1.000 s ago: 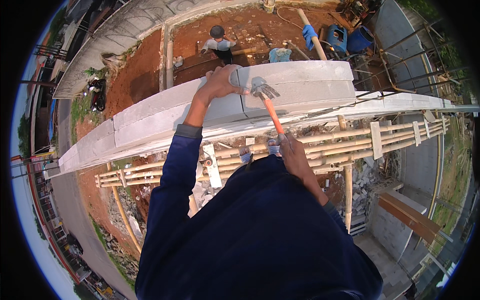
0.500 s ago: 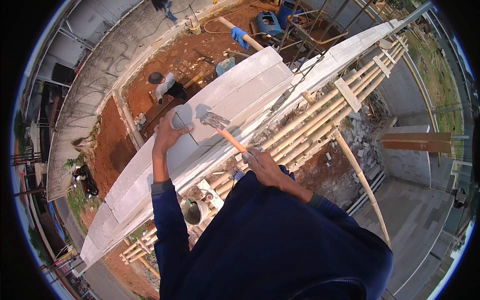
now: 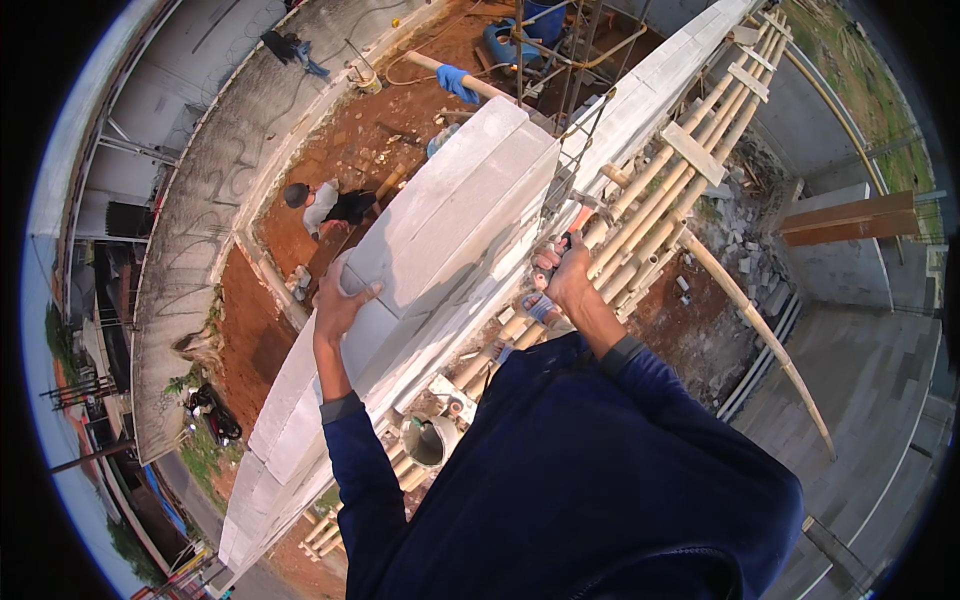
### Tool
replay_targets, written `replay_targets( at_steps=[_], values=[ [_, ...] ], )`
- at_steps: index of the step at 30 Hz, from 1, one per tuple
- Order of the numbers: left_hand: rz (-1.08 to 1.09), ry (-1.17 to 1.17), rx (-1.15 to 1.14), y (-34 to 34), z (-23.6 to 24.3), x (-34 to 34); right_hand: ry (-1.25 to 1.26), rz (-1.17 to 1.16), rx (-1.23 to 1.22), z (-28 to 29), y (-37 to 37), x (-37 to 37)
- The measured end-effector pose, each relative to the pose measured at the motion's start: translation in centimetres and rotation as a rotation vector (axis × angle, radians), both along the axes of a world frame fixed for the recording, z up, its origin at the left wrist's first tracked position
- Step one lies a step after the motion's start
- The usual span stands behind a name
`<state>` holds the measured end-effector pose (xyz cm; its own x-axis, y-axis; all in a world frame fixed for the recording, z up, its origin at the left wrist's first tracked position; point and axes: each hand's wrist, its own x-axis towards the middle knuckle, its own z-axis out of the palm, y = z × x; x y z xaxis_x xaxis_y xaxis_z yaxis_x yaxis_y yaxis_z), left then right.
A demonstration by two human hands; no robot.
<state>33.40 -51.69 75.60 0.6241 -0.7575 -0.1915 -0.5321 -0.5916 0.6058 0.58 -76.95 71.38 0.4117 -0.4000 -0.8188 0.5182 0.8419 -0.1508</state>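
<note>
A large white block (image 3: pixel 450 210) lies on top of the white block wall (image 3: pixel 290 430). My left hand (image 3: pixel 342 298) grips the block's near left corner, fingers spread over its edge. My right hand (image 3: pixel 563 272) is closed around the dark grip of a hammer (image 3: pixel 578 222) with an orange handle. It is held at the block's right side, next to the bamboo scaffold (image 3: pixel 665 185). The hammer's head is partly hidden among wire and poles.
Far below on red earth a person (image 3: pixel 322 205) crouches. A blue-gloved hand (image 3: pixel 458 82) holds a pole near blue barrels (image 3: pixel 505 40). A metal bucket (image 3: pixel 425 442) sits on the scaffold by my left elbow. Rubble and a paved yard lie to the right.
My left hand slid from the block's top to its near left corner. My right hand carried the hammer off the block's top to its right side by the bamboo. The view turned.
</note>
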Motion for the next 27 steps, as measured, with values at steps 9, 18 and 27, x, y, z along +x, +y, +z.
replay_targets(
  at_steps=[9, 18, 27],
  values=[
    [0.020, 0.046, 0.001, -0.2, 0.9, -0.6, -0.135, 0.012, 0.070, -1.4, 0.9, 0.5],
    [0.061, 0.031, 0.049, -0.5, 2.4, -1.8, -0.110, 0.074, 0.107, 0.5, 1.9, 0.6],
    [0.066, -0.034, 0.113, -0.9, 3.3, -2.3, -0.375, 0.204, 0.054, -4.6, 1.6, -2.0]
  ],
)
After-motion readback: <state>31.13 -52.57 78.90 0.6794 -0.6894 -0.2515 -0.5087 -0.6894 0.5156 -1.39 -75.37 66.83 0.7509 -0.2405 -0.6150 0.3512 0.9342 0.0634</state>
